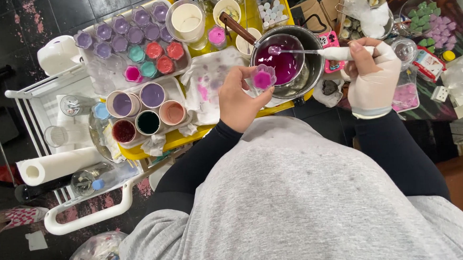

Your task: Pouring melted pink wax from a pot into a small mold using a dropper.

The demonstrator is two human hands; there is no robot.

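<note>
My left hand (pixel 238 100) is bare and holds a small clear flower-shaped cup (pixel 263 78) filled with magenta liquid, right at the near rim of a steel pot (pixel 312 62). Inside the pot sits a bowl of deep pink liquid (pixel 283 61). My right hand (pixel 370 75) wears a white glove and grips the white handle of a spoon (pixel 312 51), whose bowl rests over the pink liquid. A wooden-handled tool (pixel 237 28) leans on the pot's far rim.
A stained white cloth (pixel 208 84) covers part of the yellow tray (pixel 189 137). At left stand cups of coloured liquid (pixel 147 105) and a tray of small filled moulds (pixel 137 40). A paper roll (pixel 59 165) lies on a white cart. Bags of coloured shapes (pixel 432 24) sit right.
</note>
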